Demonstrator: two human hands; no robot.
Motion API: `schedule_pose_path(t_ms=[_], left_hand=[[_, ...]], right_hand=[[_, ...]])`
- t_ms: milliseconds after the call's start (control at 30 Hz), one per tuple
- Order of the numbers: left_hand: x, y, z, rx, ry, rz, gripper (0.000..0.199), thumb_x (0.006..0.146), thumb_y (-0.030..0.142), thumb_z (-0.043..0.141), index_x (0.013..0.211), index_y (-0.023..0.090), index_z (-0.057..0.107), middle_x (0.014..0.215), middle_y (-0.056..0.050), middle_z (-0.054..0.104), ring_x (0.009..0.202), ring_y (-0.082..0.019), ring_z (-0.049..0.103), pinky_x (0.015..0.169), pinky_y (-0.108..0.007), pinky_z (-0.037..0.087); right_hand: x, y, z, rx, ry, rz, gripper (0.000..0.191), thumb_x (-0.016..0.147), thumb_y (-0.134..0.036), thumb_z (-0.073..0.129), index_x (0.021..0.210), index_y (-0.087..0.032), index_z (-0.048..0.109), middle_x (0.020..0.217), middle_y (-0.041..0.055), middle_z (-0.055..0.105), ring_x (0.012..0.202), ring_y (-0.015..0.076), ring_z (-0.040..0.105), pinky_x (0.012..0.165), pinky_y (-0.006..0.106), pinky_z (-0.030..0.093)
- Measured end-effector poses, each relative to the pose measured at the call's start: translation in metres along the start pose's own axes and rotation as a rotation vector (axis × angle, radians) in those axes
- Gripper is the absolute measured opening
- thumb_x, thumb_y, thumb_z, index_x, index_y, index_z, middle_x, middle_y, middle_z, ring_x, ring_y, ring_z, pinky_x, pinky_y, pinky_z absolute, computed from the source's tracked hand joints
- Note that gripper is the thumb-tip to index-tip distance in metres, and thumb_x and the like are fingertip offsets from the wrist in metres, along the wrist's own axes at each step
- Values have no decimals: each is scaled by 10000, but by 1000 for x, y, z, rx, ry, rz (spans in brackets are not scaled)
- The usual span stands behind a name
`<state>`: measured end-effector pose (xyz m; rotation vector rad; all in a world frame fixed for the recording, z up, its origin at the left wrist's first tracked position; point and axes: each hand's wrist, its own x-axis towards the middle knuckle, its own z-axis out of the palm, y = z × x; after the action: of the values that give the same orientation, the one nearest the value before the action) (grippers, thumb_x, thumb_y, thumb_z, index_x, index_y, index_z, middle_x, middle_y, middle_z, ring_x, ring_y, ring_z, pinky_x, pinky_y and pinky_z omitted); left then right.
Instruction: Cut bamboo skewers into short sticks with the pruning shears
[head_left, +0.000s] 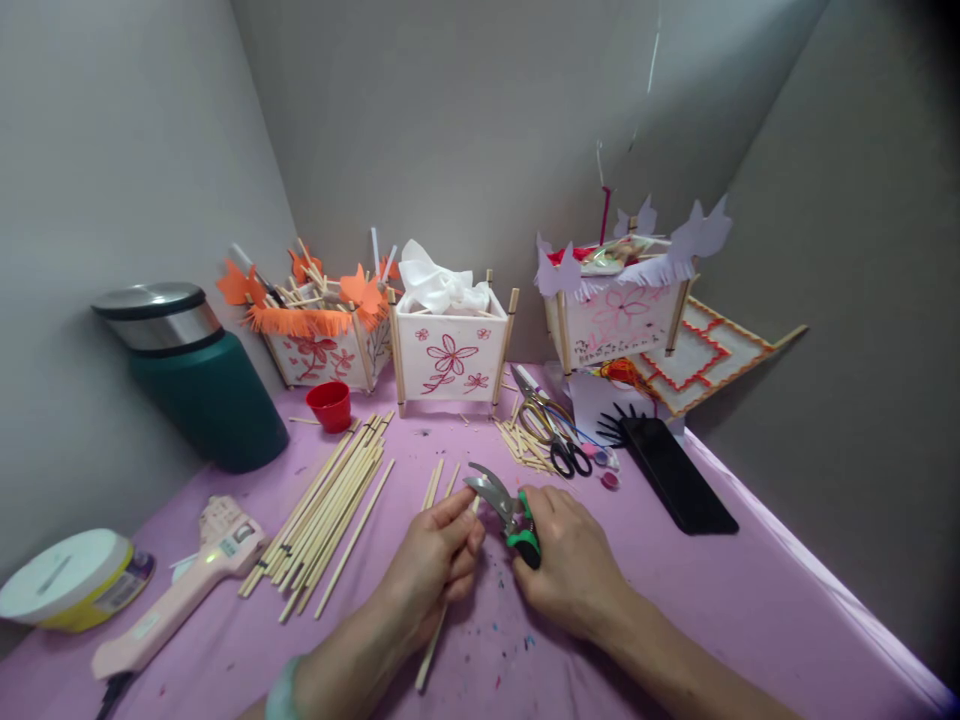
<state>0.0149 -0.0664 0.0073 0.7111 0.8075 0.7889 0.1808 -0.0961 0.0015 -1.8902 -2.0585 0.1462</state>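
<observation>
My left hand (pixel 439 560), a pale green bangle at its wrist, is closed on a thin wooden stick (pixel 433 650) whose lower end points toward me. My right hand (pixel 566 560) is wrapped round the green and black handles of metal pruning shears (pixel 504 508). The curved blades are apart, right by the stick's upper end and my left fingertips. A few more sticks (pixel 433 484) lie just beyond my left hand. Farther left lies a large bundle of sticks (pixel 334 510), some with black marks. Short cut pieces (pixel 523 447) are piled beyond the shears.
Left: green bottle (pixel 210 400), pink glue gun (pixel 180 600), yellow-white tub (pixel 79 580), red cup (pixel 328 406). Back: three decorated boxes (pixel 319 355) (pixel 450 360) (pixel 619 320). Right: scissors (pixel 559 440), black phone (pixel 679 475), framed panel (pixel 697 360).
</observation>
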Motion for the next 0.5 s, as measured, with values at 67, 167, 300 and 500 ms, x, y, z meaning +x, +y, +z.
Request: schedule_pose_path(t_ms=[67,167,300,500], left_hand=[[2,0,-1,-7,8,1,416,850,198,566,1255,144,489,570,89,452,380,-27,137,351,-169,86],[4,1,-2,-9,19,-7,414,857,164,535,1266,136,477,569,90,448,376,-27,133,347,-164,84],[4,2,-2,-9,28,-14,415,852,166,540,1262,154,476,569,91,449,370,-28,139,344,-162,83],[3,3,-1,27,2,-14,338,833,288,619,1138,170,536,538,99,415,365,-28,150,351,-175,73]], right_hand=[[1,0,-1,-8,-8,-5,437,677,-199,590,1107,-127,563,1000,128,616,960,283,543,849,384,417],[4,1,-1,-21,-23,-8,336,673,-205,587,1004,-151,568,967,119,623,925,277,551,813,367,417],[5,1,-2,-27,-23,-14,261,672,-218,591,926,-175,552,949,108,630,902,265,557,784,345,406],[2,1,-4,-17,-26,-15,239,688,-224,581,922,-179,562,936,100,631,895,261,558,773,339,406]])
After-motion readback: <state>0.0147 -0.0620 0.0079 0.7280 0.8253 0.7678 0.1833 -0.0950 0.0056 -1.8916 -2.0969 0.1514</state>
